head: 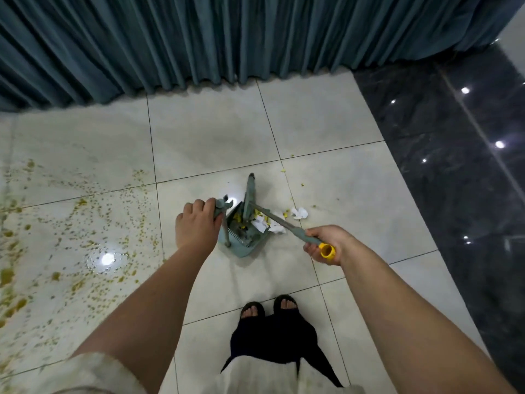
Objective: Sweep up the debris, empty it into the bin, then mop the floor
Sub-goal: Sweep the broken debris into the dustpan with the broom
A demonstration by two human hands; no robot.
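On the tiles, left hand (196,223) fingers clench the dustpan (241,243) handle, right hand (326,244) fingers the broom (251,194).

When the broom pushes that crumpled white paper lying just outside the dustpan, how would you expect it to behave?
The crumpled paper looks thin and light, so the broom would probably shift it easily. Its creased shape may tumble or skip rather than slide. On the glossy floor, it could overshoot the dustpan.

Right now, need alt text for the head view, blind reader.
Seen from above, a person's left hand grips a teal dustpan handle while the right hand holds a broom, its head at the pan among white paper scraps. Yellowish splatter covers the pale floor tiles at left, teal curtain behind.
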